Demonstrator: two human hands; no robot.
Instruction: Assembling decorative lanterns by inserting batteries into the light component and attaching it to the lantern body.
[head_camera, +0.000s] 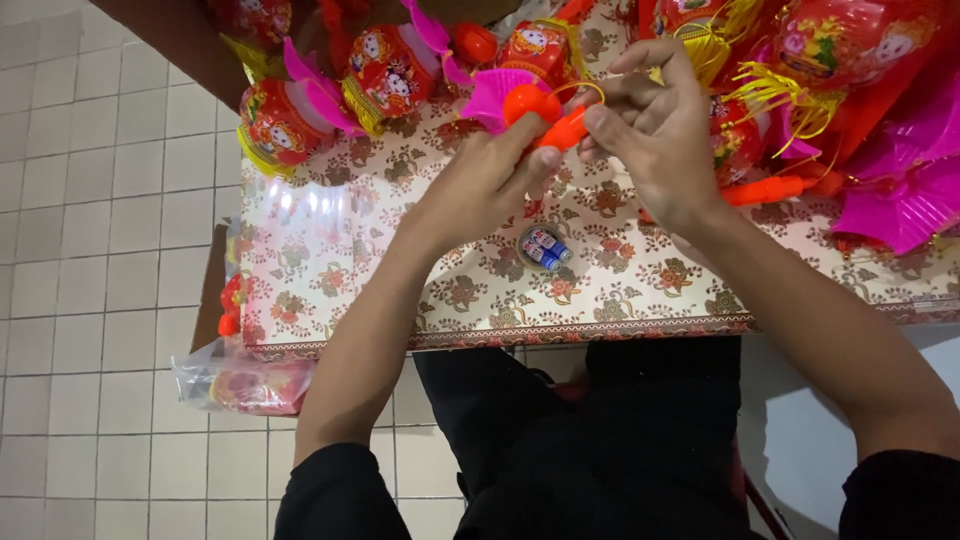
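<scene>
Black sleeves and dark lap (600, 450) closest to the lens, forearms reaching up over the floral-patterned table (330, 260). Left hand (480, 185) pinched on the lower end of an orange plastic handle (562, 128), thumb and forefinger clamped tight from below-left. Right hand (655, 135) closed around the same handle from the right, fingertips curled over the upper end near a thin yellow wire loop (585, 90). Handle's long axis tilted, running lower-left to upper-right, with an orange round cap (530, 102) sitting just past the left fingers. Both hands about equally near, meeting right at the piece, held up off the tabletop. Just below, resting on the cloth: small bundle of batteries (545, 248), well clear of either hand. Further back, a heap of red and pink paper lanterns (385, 75), plus a second orange handle (770, 190) off to the right. Plastic bag (240, 385) hanging off the left table edge.
</scene>
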